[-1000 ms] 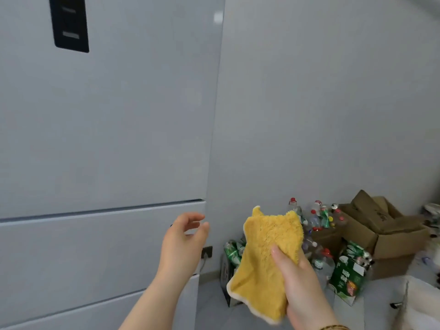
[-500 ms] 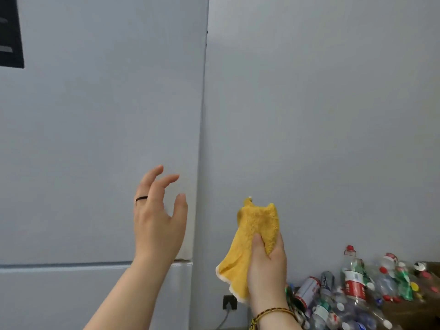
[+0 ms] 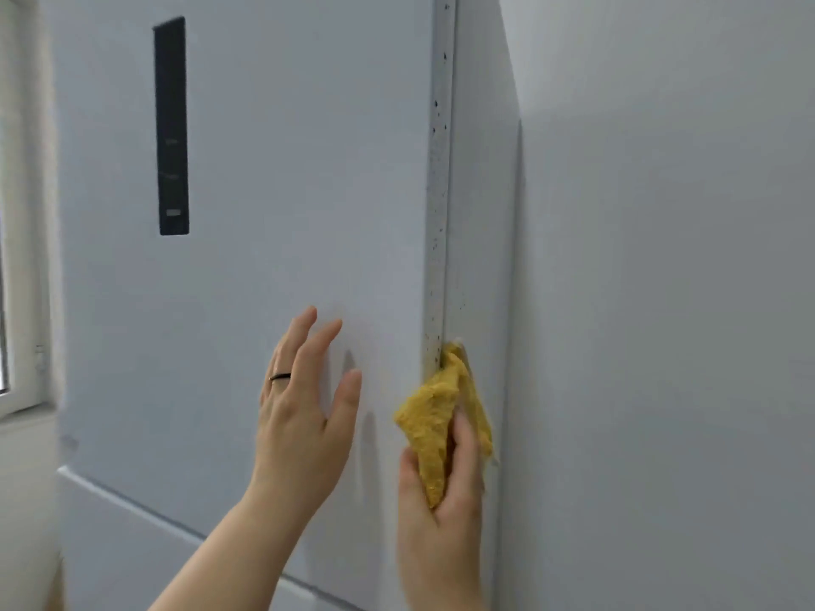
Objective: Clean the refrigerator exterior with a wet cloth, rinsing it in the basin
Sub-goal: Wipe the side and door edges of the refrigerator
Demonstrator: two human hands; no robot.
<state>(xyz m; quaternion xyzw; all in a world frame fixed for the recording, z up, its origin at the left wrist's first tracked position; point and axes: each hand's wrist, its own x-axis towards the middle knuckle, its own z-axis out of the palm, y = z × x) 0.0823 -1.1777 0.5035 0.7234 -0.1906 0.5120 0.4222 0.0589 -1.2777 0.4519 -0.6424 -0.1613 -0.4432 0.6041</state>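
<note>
Now right hand (image 3: pixel 441 518) grips cloth (image 3: pixel 434 416) upright, tip up at refrigerator edge (image 3: pixel 437 258); left hand (image 3: pixel 300 421) splayed, empty

The right hand (image 3: pixel 441 500) grips a yellow cloth (image 3: pixel 441 403) against the speckled side edge of the refrigerator (image 3: pixel 273 169) door; the left hand (image 3: pixel 304 416), fingers spread, lies at the door front.

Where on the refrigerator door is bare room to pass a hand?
Bare white door between the black vertical panel and the speckled door edge, above the left hand. Crowded low at that edge, where the right hand grips the yellow fluffy cloth.
</note>
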